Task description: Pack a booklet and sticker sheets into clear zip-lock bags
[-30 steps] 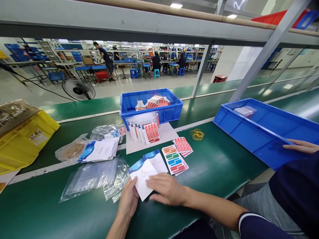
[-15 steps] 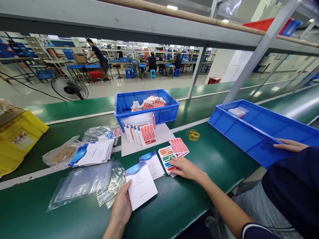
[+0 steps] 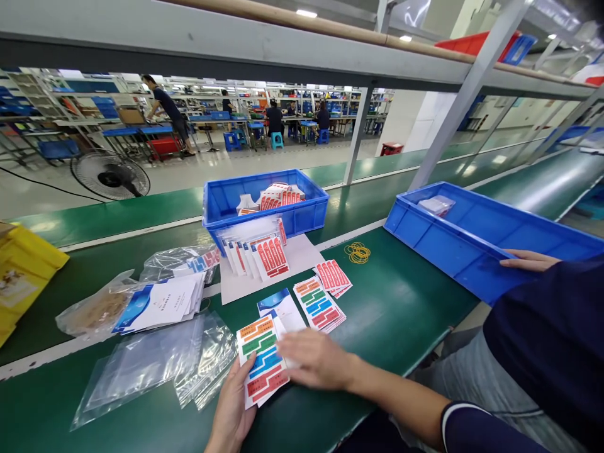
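Observation:
My left hand (image 3: 232, 397) is closed on a white booklet with a sticker sheet (image 3: 263, 360) in orange, green, blue and red lying over it; the sheet covers most of the booklet. At the sheet's right edge is my right hand (image 3: 321, 360), slightly blurred, fingers stretched out and touching it. Behind the hands lies another blue-and-white booklet (image 3: 276, 301), partly hidden. Right of it sits a pile of multicoloured sticker sheets (image 3: 319, 306), and red sticker sheets (image 3: 333, 277) are just beyond. Clear plastic bags (image 3: 141, 368) lie to the left.
A blue bin (image 3: 302, 217) holds packed sets, with several filled bags (image 3: 257, 258) leaning before it. Booklets (image 3: 163, 302) are stacked left. Yellow rubber bands (image 3: 357, 253) lie right. A co-worker's hand (image 3: 528, 260) grips another blue bin (image 3: 434, 251). A yellow bin (image 3: 33, 274) stands far left.
My right hand has moved left from the multicoloured pile to the held booklet. A multicoloured sticker sheet now lies on the booklet. The view has shifted slightly right.

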Demonstrator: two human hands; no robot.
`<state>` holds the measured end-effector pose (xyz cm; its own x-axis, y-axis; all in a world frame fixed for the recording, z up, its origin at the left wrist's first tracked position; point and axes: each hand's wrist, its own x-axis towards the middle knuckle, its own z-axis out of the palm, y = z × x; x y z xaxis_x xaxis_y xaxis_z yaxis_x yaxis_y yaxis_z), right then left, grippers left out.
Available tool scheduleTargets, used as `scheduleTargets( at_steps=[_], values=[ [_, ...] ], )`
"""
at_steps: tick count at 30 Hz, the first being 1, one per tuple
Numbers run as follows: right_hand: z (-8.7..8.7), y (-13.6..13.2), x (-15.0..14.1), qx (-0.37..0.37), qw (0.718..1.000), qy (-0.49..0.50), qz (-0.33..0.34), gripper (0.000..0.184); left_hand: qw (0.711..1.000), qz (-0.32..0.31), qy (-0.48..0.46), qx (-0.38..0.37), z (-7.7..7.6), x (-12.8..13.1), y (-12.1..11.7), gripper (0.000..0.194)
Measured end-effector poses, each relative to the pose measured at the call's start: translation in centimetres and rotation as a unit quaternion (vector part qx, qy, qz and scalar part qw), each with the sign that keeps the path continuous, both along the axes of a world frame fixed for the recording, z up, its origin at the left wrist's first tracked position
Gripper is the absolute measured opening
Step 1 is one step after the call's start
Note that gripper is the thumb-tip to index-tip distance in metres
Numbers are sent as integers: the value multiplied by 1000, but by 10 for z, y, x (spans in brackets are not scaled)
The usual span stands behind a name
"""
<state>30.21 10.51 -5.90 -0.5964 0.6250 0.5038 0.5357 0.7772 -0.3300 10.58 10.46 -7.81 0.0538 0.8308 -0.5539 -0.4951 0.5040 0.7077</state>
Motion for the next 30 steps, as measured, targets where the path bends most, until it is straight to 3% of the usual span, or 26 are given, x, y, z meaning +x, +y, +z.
scheduleTargets(
  at_steps=[2,5,8,11,16,26,30],
  values=[
    [2,26,35,-12,994,-6,-106,38,1000,-1,20,-22,2,-3,0,51],
    [2,68,98,-79,972,-77,-208,61,998,-12,30,-48,5,-6,0,57],
    [-4,102,143,-188,946,-105,-243,89,998,-23,33,-50,6,-6,-1,59],
    [-11,128,162,-237,934,-99,-248,97,998,-24,39,-45,6,-5,-1,57],
    [-16,153,166,-276,923,-68,-259,88,998,-23,44,-47,7,-5,1,57],
    [-24,149,172,-222,906,104,-345,20,998,-24,36,-45,10,-5,-1,54],
    [-11,144,172,-214,895,164,-355,21,996,-26,35,-74,7,-5,-1,59]
  ],
)
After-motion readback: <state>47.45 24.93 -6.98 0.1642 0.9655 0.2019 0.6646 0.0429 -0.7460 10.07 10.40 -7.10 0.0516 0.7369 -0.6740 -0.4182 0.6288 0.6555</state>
